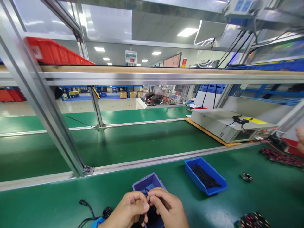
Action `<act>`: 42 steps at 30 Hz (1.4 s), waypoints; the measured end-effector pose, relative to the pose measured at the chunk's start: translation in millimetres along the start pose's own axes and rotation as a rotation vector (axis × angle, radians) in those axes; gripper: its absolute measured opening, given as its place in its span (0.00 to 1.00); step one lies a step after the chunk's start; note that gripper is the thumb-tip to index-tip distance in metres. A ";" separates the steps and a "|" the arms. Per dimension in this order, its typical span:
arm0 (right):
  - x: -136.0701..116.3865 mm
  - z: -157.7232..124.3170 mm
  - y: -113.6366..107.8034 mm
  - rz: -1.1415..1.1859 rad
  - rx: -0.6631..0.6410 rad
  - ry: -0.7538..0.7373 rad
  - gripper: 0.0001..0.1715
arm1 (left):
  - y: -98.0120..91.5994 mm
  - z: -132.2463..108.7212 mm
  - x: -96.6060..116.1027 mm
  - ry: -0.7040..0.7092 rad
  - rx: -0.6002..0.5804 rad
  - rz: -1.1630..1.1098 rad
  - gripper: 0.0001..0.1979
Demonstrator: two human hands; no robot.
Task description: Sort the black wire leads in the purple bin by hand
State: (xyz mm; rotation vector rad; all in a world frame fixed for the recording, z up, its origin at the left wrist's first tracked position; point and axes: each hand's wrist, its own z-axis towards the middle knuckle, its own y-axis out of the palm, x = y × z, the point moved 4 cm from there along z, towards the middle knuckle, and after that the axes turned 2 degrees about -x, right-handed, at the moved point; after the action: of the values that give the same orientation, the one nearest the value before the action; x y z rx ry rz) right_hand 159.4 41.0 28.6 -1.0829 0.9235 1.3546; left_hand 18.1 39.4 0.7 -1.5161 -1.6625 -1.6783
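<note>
My left hand (132, 208) and my right hand (168, 206) meet at the bottom middle of the view, fingertips pinched together. Between them is a small black part (149, 201), mostly covered by the fingers, so its kind does not show. Another dark piece (142, 218) pokes out under the left fingers. Directly below and behind both hands stands a purple-blue bin (149, 181), with dark contents partly hidden. Left of my left hand lies a black cable (89, 207) with a connector end, and a bright blue object (98, 222) beside my wrist.
A blue bin (205, 175) of black strips stands to the right. Round components (253, 220) lie near the front, with another one (246, 177) beyond. A grey instrument (228, 125) sits behind. Metal posts and a shelf (152, 77) cross the view. Another person's hand (300, 139) shows at right.
</note>
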 end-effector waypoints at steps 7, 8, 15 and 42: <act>-0.8 -0.1 1.0 0.008 0.009 -0.003 0.20 | 2.1 -2.3 2.8 -0.004 -0.005 -0.034 0.18; -0.4 -0.4 1.3 0.014 0.014 0.005 0.21 | 2.4 -2.8 3.3 -0.004 -0.006 -0.036 0.18; 6.0 1.0 0.1 -0.010 -0.009 -0.017 0.22 | 2.4 -2.3 1.0 -0.015 -0.038 -0.048 0.18; 3.4 7.7 -8.9 -0.228 -0.325 -0.069 0.09 | -7.2 -2.9 -3.5 0.224 0.030 0.159 0.23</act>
State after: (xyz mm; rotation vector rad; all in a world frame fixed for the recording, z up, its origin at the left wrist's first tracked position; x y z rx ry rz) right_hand 167.7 50.0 27.9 -1.3343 0.5202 1.3690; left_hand 12.3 37.3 -5.1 -1.3516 -1.4079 -1.6621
